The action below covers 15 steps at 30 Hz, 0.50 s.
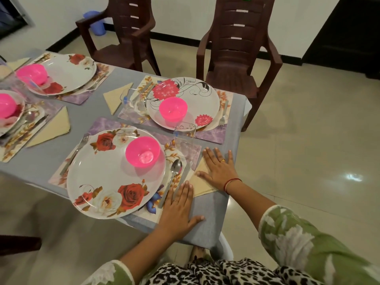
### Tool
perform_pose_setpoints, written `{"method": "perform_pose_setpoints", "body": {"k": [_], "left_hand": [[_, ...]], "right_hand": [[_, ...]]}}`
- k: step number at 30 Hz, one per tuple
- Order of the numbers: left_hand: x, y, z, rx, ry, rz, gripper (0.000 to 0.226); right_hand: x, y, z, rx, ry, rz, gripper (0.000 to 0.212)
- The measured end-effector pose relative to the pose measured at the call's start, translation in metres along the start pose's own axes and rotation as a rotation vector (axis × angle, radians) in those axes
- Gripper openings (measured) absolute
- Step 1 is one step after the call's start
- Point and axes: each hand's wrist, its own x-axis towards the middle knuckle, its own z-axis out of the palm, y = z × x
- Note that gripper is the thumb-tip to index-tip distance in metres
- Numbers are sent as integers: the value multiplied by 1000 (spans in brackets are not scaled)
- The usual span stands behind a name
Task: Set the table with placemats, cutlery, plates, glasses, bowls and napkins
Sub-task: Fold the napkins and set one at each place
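Plates, that's four: near rose plate (pixel 107 182), pink-flower plate (pixel 197 93), far rose plate (pixel 67 70), left-edge plate (pixel 12 121). Pink bowls, four too: near bowl (pixel 142 152), right bowl (pixel 172 109), far bowl (pixel 31 74), left bowl (pixel 6 105). Placemats, four again: near mat (pixel 102 124), right mat (pixel 211 134), far mat (pixel 76 97), left mat (pixel 18 140). Napkins, four: near napkin (pixel 197 186), middle napkin (pixel 115 97), left napkin (pixel 53 128), corner napkin (pixel 18 62). Glasses, three plain to see: near glass (pixel 185 138), middle glass (pixel 131 99), far glass (pixel 35 85). Forks, two showing: near fork (pixel 76 153), right fork (pixel 223 116). Spoons, two: near spoon (pixel 174 169), left spoon (pixel 27 117). Knives, one for sure: near knife (pixel 186 173). Brown chairs, two: left chair (pixel 127 38), right chair (pixel 236 54).
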Motion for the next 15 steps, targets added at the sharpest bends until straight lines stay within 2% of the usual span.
{"method": "perform_pose_setpoints", "body": {"k": [4, 7, 9, 13, 15], "left_hand": [[-15, -3, -5, 16, 3, 8, 86], [-12, -3, -16, -32, 89, -8, 81], [-10, -3, -23, -104, 146, -23, 78], [-10, -2, -25, -340, 248, -65, 79], [-11, -1, -27, -361, 264, -73, 81]], "right_hand": [[-3, 4, -7, 130, 41, 49, 104], [-24, 3, -14, 390, 297, 199, 80], [-45, -6, -13, 435, 351, 232, 72], [-71, -38, 3, 241, 143, 5, 75], [-69, -46, 10, 207, 71, -7, 84]]}}
